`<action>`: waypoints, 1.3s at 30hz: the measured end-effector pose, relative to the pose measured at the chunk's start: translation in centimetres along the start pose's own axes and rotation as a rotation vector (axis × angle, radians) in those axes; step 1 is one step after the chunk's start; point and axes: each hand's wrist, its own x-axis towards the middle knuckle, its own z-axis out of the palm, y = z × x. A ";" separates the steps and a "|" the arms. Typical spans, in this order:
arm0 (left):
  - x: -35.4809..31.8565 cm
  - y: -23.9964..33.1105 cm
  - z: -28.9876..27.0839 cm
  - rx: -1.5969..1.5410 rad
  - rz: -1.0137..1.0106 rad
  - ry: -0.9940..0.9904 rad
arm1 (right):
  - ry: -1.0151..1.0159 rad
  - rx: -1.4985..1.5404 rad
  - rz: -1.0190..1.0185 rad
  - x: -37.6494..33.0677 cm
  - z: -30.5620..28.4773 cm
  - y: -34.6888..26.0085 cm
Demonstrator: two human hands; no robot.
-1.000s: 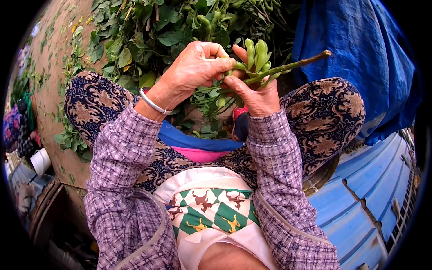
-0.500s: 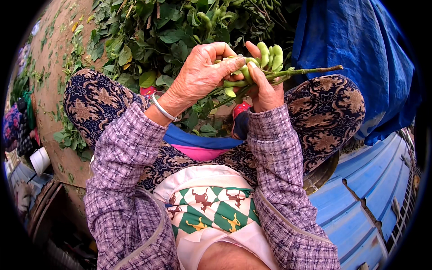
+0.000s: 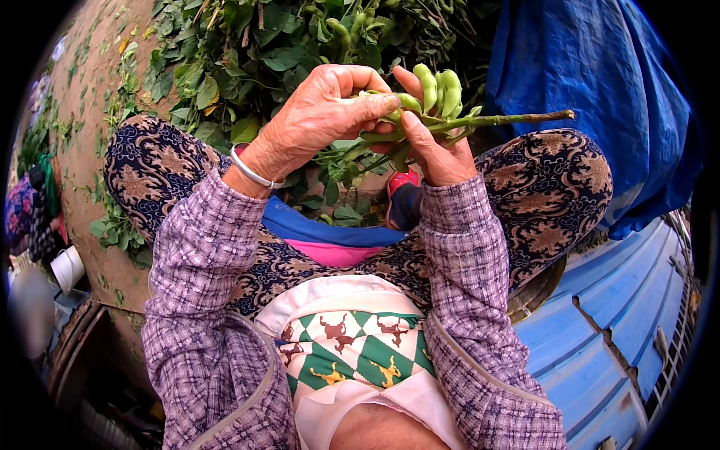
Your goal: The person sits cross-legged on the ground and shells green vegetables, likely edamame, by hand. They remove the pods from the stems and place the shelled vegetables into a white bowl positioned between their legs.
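Observation:
A green soybean stalk (image 3: 517, 118) lies in front of me, its bare brown end to the right, with plump pods (image 3: 448, 93) standing up from it. My right hand (image 3: 439, 150) is closed round the stalk, its thumb lying along the pods. From the left, my left hand (image 3: 330, 109) meets it, thumb and forefinger pinched at a green pod (image 3: 407, 103) beside the right thumb. Its other fingers curl behind the stalk and are partly hidden. Leaves (image 3: 341, 166) hang below the hands. A white bangle (image 3: 255, 168) circles my left wrist.
Leafy soybean plants (image 3: 285, 60) are heaped beyond my hands. A blue tarp (image 3: 577, 67) rises at the right, above blue corrugated sheeting (image 3: 600, 300). A round metal pan (image 3: 538, 292) sits beside my right knee. At far left stands a white bucket (image 3: 67, 268) on the brown ground.
My left hand and wrist have shifted slightly left. The pods under my fingers sit differently, and a pale low one no longer shows. A blurred grey shape has appeared at the far left edge.

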 end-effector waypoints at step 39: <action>-0.8 0.1 0.4 0.088 0.048 -0.053 | -0.051 -0.123 -0.123 -0.6 0.5 0.6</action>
